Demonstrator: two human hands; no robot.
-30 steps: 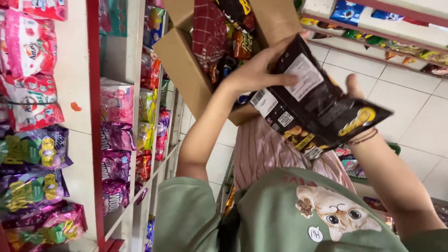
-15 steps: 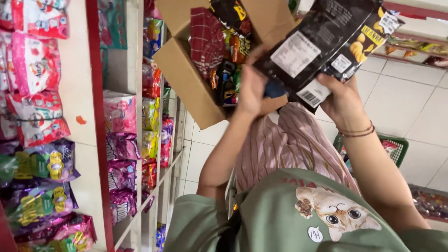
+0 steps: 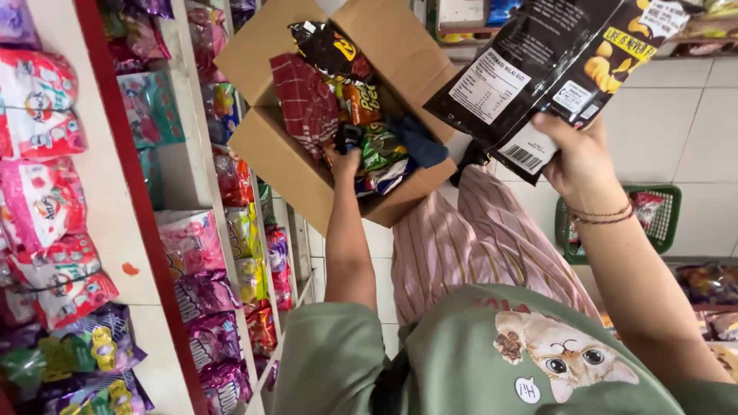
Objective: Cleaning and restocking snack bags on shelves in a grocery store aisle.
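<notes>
The left hand [image 3: 346, 163] has let go of the black packets [image 3: 557, 65] and now reaches into the box [image 3: 307, 180], fingers among its snacks, grip unclear; the right hand [image 3: 580, 157] alone grasps them, right of the box

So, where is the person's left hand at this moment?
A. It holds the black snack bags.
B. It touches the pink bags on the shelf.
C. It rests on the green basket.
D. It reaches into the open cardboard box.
D: the left hand is down among the packets inside the cardboard box, while the right hand alone holds up the black snack bags.
</notes>
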